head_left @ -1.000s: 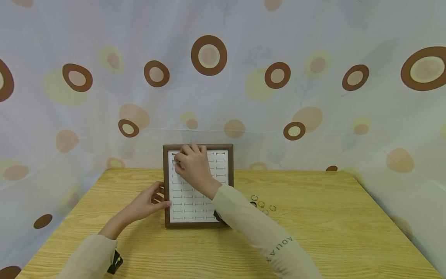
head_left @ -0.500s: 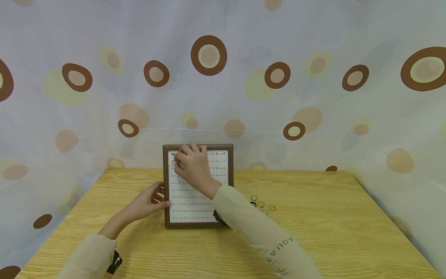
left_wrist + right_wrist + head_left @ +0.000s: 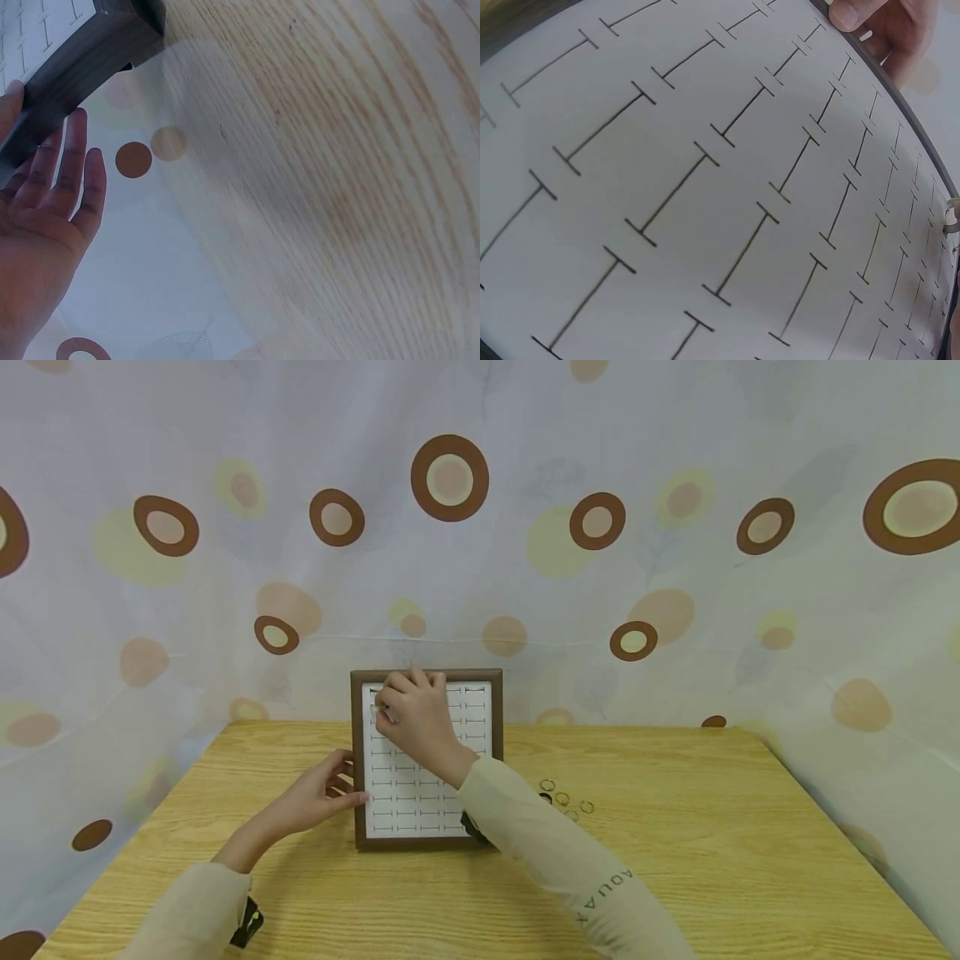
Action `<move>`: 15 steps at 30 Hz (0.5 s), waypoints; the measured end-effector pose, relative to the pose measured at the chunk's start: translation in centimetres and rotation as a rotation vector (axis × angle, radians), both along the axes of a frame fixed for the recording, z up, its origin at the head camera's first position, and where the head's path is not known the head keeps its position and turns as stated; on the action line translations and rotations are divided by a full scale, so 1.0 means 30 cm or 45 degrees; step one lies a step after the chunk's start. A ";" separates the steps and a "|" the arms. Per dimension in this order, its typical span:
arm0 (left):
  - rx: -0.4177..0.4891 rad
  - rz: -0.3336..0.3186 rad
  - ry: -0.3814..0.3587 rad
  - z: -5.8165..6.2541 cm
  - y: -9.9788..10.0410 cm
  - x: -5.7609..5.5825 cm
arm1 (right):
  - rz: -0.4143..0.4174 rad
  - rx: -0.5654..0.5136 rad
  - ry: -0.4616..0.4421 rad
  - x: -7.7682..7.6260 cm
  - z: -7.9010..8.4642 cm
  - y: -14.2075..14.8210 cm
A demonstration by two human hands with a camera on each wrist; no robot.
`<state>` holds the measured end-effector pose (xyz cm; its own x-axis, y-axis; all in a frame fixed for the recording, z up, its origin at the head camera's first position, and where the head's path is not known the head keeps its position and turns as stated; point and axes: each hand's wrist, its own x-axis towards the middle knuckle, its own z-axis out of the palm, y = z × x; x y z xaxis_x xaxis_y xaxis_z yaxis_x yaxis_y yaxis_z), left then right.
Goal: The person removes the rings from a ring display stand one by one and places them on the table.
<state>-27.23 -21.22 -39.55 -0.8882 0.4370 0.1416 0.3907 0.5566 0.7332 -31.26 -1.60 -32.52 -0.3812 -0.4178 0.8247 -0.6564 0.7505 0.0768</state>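
Note:
A brown-framed ring display tray (image 3: pixel 435 843) stands upright on the table, its white slotted face toward me. My left hand (image 3: pixel 307 797) grips its left edge, thumb on the front and fingers behind; the left wrist view shows the fingers (image 3: pixel 73 154) fairly straight along the frame's side. At the upper left slots, my right hand (image 3: pixel 420 718) pinches a small ring (image 3: pixel 951 225), which shows only partly at the right border of the right wrist view. The fingers hide most of it in the head view, so how deep it sits in the slot cannot be seen.
Several loose rings (image 3: pixel 562 799) lie on the wooden table (image 3: pixel 712 852) right of the tray, one of them dark, partly hidden by the right sleeve (image 3: pixel 555 860). A patterned curtain (image 3: pixel 480 568) hangs behind and on both sides.
Almost nothing differs. The right hand stays at the same upper left slots with only a very slight shift of its fingers; the left hand and tray hold still.

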 end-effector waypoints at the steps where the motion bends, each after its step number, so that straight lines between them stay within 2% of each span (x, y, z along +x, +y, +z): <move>1: -0.001 0.003 -0.003 -0.001 0.001 -0.001 | 0.002 0.000 0.002 0.001 0.001 0.000; 15: 0.015 -0.001 0.008 0.002 0.000 0.000 | 0.062 -0.031 -0.015 0.006 0.002 0.009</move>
<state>-27.22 -21.23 -39.49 -0.8869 0.4362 0.1520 0.3957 0.5475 0.7374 -31.08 -1.34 -32.45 -0.3711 -0.4161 0.8302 -0.6928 0.7193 0.0508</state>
